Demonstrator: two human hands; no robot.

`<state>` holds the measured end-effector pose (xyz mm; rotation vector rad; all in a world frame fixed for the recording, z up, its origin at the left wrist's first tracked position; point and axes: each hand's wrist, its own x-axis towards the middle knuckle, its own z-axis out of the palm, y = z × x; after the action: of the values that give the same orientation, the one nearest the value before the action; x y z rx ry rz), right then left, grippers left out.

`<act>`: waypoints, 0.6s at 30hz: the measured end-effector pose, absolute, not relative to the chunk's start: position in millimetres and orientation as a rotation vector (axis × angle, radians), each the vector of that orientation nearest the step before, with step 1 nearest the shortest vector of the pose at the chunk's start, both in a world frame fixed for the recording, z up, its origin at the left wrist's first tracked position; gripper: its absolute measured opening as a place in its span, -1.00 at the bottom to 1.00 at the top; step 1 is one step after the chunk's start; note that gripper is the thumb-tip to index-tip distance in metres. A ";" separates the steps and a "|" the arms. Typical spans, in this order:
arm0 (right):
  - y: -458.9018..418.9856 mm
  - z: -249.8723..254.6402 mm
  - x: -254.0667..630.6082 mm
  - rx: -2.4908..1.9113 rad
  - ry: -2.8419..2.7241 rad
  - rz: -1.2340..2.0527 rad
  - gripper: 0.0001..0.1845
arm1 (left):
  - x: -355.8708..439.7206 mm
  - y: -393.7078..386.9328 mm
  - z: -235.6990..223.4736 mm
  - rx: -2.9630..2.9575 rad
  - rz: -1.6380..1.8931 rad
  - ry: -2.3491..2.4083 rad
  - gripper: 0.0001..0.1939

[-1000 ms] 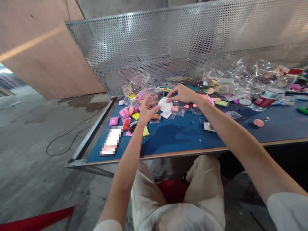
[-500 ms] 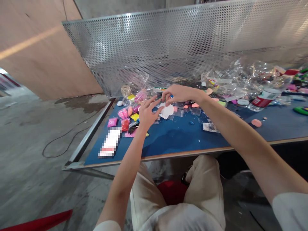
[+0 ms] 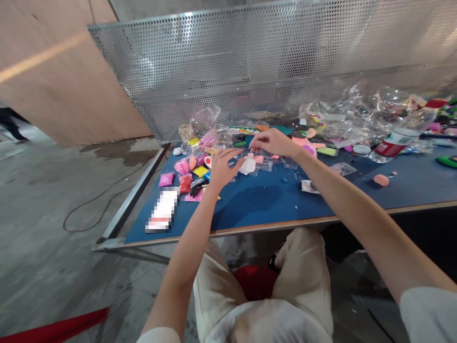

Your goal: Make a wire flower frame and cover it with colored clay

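Both bare hands are at the blue-topped surface [image 3: 257, 205], one to each side of a flat white piece [image 3: 249, 166] with a rounded, lobed outline, material not determinable. The piece lies low over the surface; whether it rests fully on it cannot be told.

Left hand [image 3: 221, 167]: nearer of the two. Fingers extended to the right, with a visible gap between index and thumb. The piece lies just beside the thumb tip, on its right; contact cannot be confirmed.

Right hand [image 3: 273, 141]: beyond the piece and slightly to its right, fingers bent and pointing left. Whether the fingertips meet or grip anything cannot be told. A small pale pink piece [image 3: 251, 155] shows between them and the white one.

Principal relation: the white piece sits on the near side of the right fingertips and to the right of the left thumb. It presents no clear long axis.

Adjacent items: a yellow plastic packet [image 3: 200, 171] and a red plastic packet [image 3: 185, 183] beyond the left wrist's outer side; a clear plastic bottle with a red-and-white label [image 3: 391, 143] well apart, to the right.
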<state>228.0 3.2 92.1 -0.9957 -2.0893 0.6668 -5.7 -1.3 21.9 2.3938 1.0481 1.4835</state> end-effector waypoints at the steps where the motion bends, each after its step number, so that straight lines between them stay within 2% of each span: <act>1: 3.9 87.4 227.1 -0.989 -2.071 0.658 -0.65 | -5.5 -1.0 20.5 2.417 1.470 1.064 -0.72; 7: 8.5 71.7 219.2 -0.952 -2.119 0.560 -0.69 | -5.7 3.7 12.9 2.451 1.436 1.104 -0.77; 18: 9.4 71.4 218.7 -0.972 -2.077 0.563 -0.65 | -10.3 7.8 10.3 2.497 1.442 1.048 -0.66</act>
<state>218.7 9.4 71.4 -0.9721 -2.0769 0.5628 -10.3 7.8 10.3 2.4965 1.0485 1.4423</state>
